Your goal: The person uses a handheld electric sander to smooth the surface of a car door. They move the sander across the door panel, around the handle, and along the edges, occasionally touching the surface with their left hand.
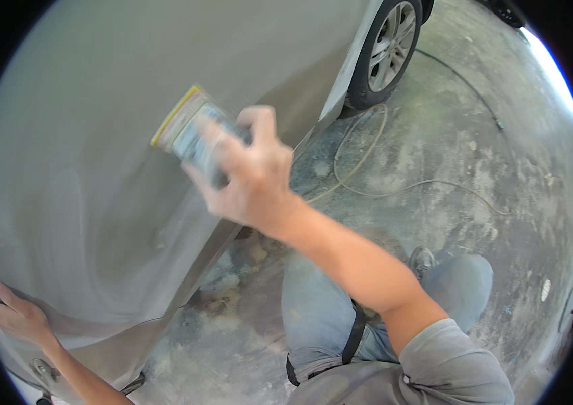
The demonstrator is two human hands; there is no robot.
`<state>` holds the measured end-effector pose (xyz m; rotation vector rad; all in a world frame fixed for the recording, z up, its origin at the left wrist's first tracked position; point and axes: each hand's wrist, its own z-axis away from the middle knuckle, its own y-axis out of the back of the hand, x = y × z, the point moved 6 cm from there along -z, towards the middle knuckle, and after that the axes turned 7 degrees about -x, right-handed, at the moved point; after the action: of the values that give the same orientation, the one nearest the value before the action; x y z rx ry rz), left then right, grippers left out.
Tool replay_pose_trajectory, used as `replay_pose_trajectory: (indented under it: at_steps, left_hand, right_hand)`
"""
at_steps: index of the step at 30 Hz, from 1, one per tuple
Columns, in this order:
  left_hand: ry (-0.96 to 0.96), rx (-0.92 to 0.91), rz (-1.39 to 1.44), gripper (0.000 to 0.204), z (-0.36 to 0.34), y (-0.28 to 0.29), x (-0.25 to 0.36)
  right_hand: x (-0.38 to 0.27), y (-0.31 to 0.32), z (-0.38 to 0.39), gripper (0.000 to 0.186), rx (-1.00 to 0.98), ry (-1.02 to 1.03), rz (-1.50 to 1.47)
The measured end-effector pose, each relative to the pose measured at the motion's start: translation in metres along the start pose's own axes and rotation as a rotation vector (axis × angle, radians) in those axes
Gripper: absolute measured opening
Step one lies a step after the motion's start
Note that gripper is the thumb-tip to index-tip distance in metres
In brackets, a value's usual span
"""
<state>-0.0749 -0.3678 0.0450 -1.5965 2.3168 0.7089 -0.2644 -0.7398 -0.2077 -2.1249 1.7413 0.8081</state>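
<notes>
My right hand (249,169) is wrapped around a sanding block (188,128), slightly blurred. The block has a yellow edge along its front and a pale blue and grey body. Its face lies against the dull grey side panel (117,61) of a car, near the middle of the view. At the lower left my left hand (19,314) rests flat on the same bodywork with its fingers stretched out; part of it fades into the dark rim. Pale curved smears mark the panel between the two hands.
A car wheel (389,50) with silver spokes stands at the top. A pale hose (357,189) loops over the stained concrete floor (448,223), with a dark hose (469,84) farther off. Near my left forearm is a door handle (44,370). My bent legs (320,304) are close below.
</notes>
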Motion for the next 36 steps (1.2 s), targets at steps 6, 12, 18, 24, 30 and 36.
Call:
replay_pose_trajectory:
  at_steps: [6, 12, 18, 24, 30, 36]
  left_hand:
    - [0.048, -0.024, -0.045, 0.08, 0.0, 0.0, -0.003]
    - [0.064, -0.057, 0.002, 0.082, -0.001, 0.001, -0.003]
    - [0.065, -0.062, -0.056, 0.084, -0.003, 0.001, -0.003]
    - [0.052, -0.043, -0.062, 0.086, -0.004, 0.0, -0.005]
    - [0.05, -0.043, -0.049, 0.084, -0.002, -0.002, -0.011]
    - [0.091, -0.048, -0.045, 0.08, -0.001, -0.005, -0.013]
  right_hand:
    - [0.111, 0.048, -0.047, 0.066, 0.196, -0.119, 0.089]
    - [0.195, 0.111, -0.092, 0.039, 0.417, -0.195, 0.232]
    - [0.154, 0.063, -0.052, 0.063, 0.28, -0.3, 0.087]
    - [0.015, 0.001, 0.022, 0.059, 0.075, -0.018, -0.103]
    - [-0.002, -0.01, 0.044, 0.061, 0.066, 0.036, -0.122]
    - [0.096, 0.033, -0.001, 0.066, 0.129, -0.145, -0.04]
